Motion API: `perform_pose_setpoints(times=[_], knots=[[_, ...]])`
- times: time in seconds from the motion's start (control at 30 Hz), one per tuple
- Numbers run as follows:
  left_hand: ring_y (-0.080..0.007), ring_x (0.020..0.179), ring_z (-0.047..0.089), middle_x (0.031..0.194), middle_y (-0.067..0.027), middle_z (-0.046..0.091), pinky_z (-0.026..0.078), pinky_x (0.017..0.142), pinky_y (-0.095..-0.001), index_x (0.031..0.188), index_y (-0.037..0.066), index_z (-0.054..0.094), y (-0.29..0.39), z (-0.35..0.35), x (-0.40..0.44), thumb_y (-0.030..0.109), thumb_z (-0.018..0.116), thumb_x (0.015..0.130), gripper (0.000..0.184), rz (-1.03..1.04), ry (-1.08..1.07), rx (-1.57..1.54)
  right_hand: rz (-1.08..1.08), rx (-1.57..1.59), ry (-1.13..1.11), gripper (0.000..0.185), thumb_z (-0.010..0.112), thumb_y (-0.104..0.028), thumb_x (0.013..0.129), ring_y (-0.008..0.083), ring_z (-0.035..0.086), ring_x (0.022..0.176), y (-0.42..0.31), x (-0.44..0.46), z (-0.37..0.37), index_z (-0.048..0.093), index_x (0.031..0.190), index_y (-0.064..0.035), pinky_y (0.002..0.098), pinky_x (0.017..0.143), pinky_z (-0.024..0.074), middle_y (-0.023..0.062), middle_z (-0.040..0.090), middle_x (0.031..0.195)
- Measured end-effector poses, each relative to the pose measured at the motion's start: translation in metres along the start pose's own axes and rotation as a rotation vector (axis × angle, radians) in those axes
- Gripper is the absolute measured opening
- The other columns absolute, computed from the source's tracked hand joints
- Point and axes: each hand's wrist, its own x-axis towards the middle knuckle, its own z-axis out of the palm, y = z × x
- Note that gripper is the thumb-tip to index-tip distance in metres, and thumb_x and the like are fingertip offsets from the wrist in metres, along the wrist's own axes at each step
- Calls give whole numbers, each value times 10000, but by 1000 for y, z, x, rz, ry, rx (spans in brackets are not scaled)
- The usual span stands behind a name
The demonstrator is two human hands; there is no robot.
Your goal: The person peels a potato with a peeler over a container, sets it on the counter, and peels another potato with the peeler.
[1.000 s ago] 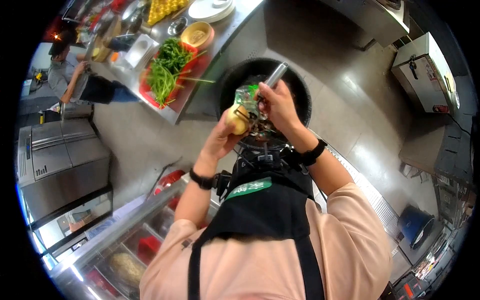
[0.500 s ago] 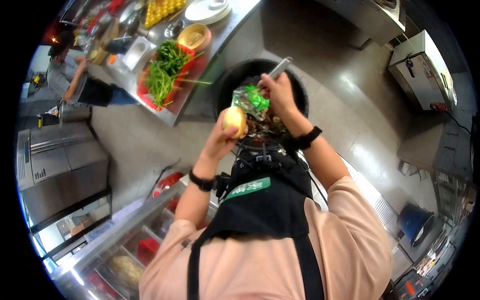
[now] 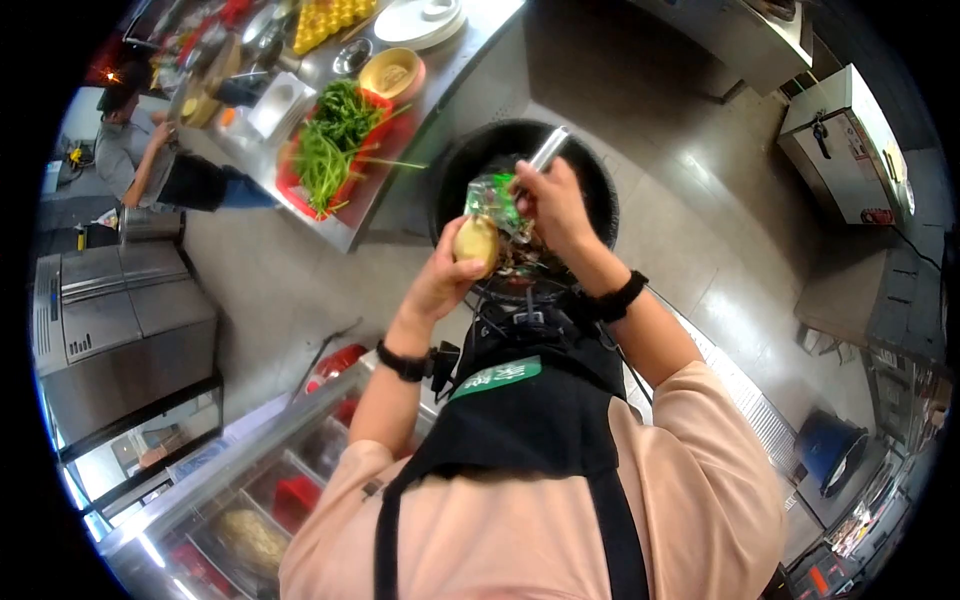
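Note:
A partly peeled potato [image 3: 476,247], pale yellow with darker skin showing, is gripped in my left hand [image 3: 437,281]. My right hand [image 3: 558,207] is closed round the metal handle of a peeler [image 3: 549,146], which points up and away from me; its blade end is hidden by my fingers. Both hands are above a large black bin [image 3: 606,180]. Inside the bin lie scraps [image 3: 520,262] and a clear and green plastic bag [image 3: 490,194], seen just beyond the potato. My right fingers are close to the potato, but I cannot tell whether the blade touches it.
A steel table [image 3: 440,95] at upper left holds a red basket [image 3: 350,190] of leafy greens [image 3: 335,135], a yellow round container [image 3: 390,73] and white plates [image 3: 420,22]. A co-worker [image 3: 150,150] stands beyond it. Behind my left arm is a counter with food bins [image 3: 245,540].
The potato has turned in my left hand and now shows a darker side. My right hand has shifted slightly down toward me, with the peeler handle tilted more upright.

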Motion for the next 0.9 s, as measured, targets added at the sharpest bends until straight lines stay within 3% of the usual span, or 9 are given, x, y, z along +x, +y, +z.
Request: perform_pose_setpoints(times=[0.07, 0.13, 0.33, 0.53, 0.67, 0.9], knots=[[-230, 1023, 591, 1220, -113, 528, 500, 864, -306, 1381, 107, 353, 2, 1, -3, 138, 743, 710, 777, 17, -31, 39, -158, -134, 142, 168, 584, -138, 933, 109, 548, 503, 10, 26, -23, 473, 907, -14, 238, 455, 442, 92, 623, 732], [-243, 1042, 593, 1253, -135, 523, 501, 870, -313, 1393, 99, 340, 13, 11, -8, 124, 724, 718, 776, 25, -185, 29, -59, -65, 126, 153, 573, -136, 940, 103, 555, 521, -2, 27, -34, 477, 912, -20, 223, 460, 439, 86, 621, 726], [-266, 1072, 592, 1263, -143, 523, 494, 901, -334, 1374, 97, 351, 8, 8, -1, 127, 711, 752, 719, -1, -107, -90, 19, 201, -41, 192, 582, -162, 951, 103, 541, 542, -13, -13, 3, 427, 1001, -60, 214, 490, 450, 84, 608, 767], [-275, 1076, 592, 1243, -131, 532, 497, 917, -348, 1354, 89, 362, 0, 9, 3, 129, 703, 777, 671, 35, -65, -50, 93, 222, -17, 174, 582, -161, 951, 103, 545, 562, 2, -2, -6, 445, 978, -57, 213, 493, 440, 83, 610, 760], [-286, 1110, 584, 1261, -136, 528, 492, 952, -347, 1379, 93, 362, -5, 6, 1, 131, 711, 776, 697, 22, -41, -41, 46, 4, 121, 150, 569, -156, 956, 90, 534, 558, 0, 10, -14, 476, 925, -43, 225, 498, 442, 74, 610, 754], [-281, 1206, 534, 1337, -155, 496, 458, 1015, -338, 1433, 77, 329, -7, -7, 3, 96, 703, 778, 755, 142, -41, 0, 87, 190, -32, 185, 581, -163, 952, 96, 539, 538, -13, -9, 1, 431, 975, -57, 223, 489, 444, 81, 616, 773]])
